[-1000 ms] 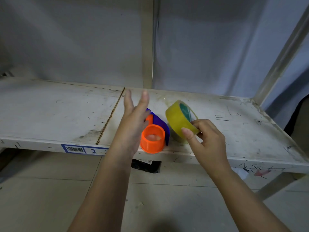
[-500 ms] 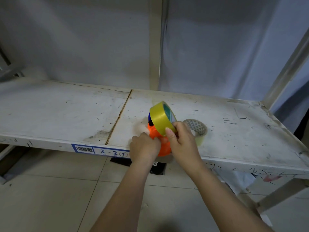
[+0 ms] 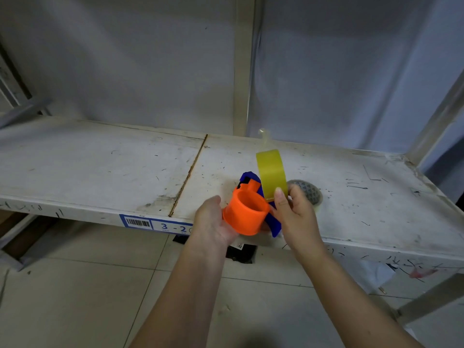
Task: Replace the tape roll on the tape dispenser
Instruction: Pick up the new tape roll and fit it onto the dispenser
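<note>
The tape dispenser (image 3: 247, 212) has an orange hub and a blue frame. My left hand (image 3: 212, 223) grips it from below, tilted, over the front edge of the white shelf (image 3: 100, 169). A yellow tape roll (image 3: 271, 175) stands on edge just behind and right of the hub, pinched at its lower rim by my right hand (image 3: 293, 212). A loose tape end curls up from the top of the roll. A nearly used-up clear roll (image 3: 310, 193) lies flat on the shelf behind my right hand, partly hidden by it.
The shelf has a seam (image 3: 190, 172) down its middle and a barcode label (image 3: 155, 224) reading 3-2 on its front edge. Metal uprights (image 3: 242, 66) stand behind. A black object (image 3: 242, 252) lies on the tiled floor under the shelf.
My left hand has closed on the dispenser and lifted it off the shelf toward me. The yellow roll has turned edge-on and now sits right beside the orange hub.
</note>
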The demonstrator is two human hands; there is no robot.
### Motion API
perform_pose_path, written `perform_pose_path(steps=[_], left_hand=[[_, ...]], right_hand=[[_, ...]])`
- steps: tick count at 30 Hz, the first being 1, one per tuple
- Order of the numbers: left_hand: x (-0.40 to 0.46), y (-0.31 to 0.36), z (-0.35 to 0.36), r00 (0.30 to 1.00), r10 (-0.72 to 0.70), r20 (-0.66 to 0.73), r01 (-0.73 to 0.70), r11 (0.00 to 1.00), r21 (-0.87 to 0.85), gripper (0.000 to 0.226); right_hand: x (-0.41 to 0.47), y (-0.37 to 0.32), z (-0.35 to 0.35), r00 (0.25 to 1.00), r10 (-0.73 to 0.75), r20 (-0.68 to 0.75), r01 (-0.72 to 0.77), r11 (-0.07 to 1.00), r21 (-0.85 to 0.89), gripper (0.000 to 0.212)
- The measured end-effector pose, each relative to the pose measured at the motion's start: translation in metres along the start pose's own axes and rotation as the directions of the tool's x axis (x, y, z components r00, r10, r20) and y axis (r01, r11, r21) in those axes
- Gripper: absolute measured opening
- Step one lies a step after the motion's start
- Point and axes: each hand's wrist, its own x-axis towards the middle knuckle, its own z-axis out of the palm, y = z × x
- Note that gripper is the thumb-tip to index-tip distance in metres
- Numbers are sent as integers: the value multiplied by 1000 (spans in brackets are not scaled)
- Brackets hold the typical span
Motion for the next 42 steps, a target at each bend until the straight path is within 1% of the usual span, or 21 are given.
perform_pose_path(steps=[1, 2, 3, 4, 6, 8, 10, 14, 17, 20, 23, 28, 31, 34, 36, 37, 38, 39, 40, 42], left_hand=[[-1, 0, -2, 996, -79, 45, 80, 997, -24, 33], [-1, -1, -3, 991, -119, 68, 121, 993, -13, 32], [1, -3, -4, 990, -116, 77, 115, 993, 12, 31], [3, -5, -4, 993, -82, 79, 80, 996, 29, 32], [7, -6, -1, 994, 40, 103, -46, 997, 58, 37], [12, -7, 1, 974, 193, 120, -203, 976, 80, 37], [11, -8, 3, 943, 305, 133, -320, 941, 108, 33], [4, -11, 8, 890, 418, 182, -447, 878, 168, 30], [0, -11, 10, 854, 481, 198, -512, 845, 154, 28], [-3, -11, 10, 824, 525, 211, -558, 816, 151, 26], [-1, -11, 9, 802, 556, 218, -592, 788, 169, 25], [-1, -15, 11, 744, 634, 213, -668, 712, 216, 25], [-5, -19, 11, 713, 670, 208, -702, 680, 214, 28], [-7, -21, 12, 708, 674, 208, -706, 680, 199, 30], [-7, -23, 13, 724, 651, 228, -690, 694, 207, 30], [-7, -25, 13, 735, 638, 230, -678, 704, 211, 30], [-7, -25, 14, 746, 627, 226, -665, 718, 204, 29], [-7, -25, 14, 758, 614, 221, -651, 734, 194, 29], [-7, -25, 14, 771, 598, 217, -634, 751, 182, 29], [-11, -24, 16, 799, 561, 216, -596, 787, 160, 32]], right_hand=[[-1, 0, -1, 1000, 0, 5, 0, 1000, -6, 38], [-1, 0, -2, 1000, -1, 16, 1, 1000, -22, 37], [0, 0, -4, 1000, -5, 25, 6, 999, -52, 36], [1, 0, -6, 999, -13, 32, 16, 995, -96, 35], [4, -3, -11, 998, -45, 36, 51, 979, -198, 26], [5, -7, -16, 996, -83, 38, 91, 951, -294, 15], [5, -11, -19, 991, -117, 57, 130, 928, -350, 15], [1, -12, -17, 980, -176, 91, 196, 931, -308, 12], [2, -10, -15, 981, -169, 100, 191, 937, -292, 12], [1, -10, -12, 977, -173, 124, 203, 936, -287, 23], [-2, -14, -12, 968, -180, 177, 220, 944, -245, 35], [-4, -16, -15, 971, -118, 208, 150, 978, -148, 45], [-8, -14, -14, 966, -77, 246, 107, 988, -111, 39], [-8, -12, -10, 974, -58, 220, 83, 991, -105, 38], [-8, -14, -7, 982, -49, 184, 80, 983, -164, 37], [-9, -15, -6, 985, -24, 173, 56, 983, -178, 37], [-10, -17, -5, 986, 15, 166, 10, 989, -147, 42], [-11, -20, -5, 984, 65, 166, -50, 995, -90, 52], [-10, -22, -7, 979, 115, 170, -108, 993, -47, 66], [-5, -23, -13, 963, 191, 189, -187, 982, -38, 98]])
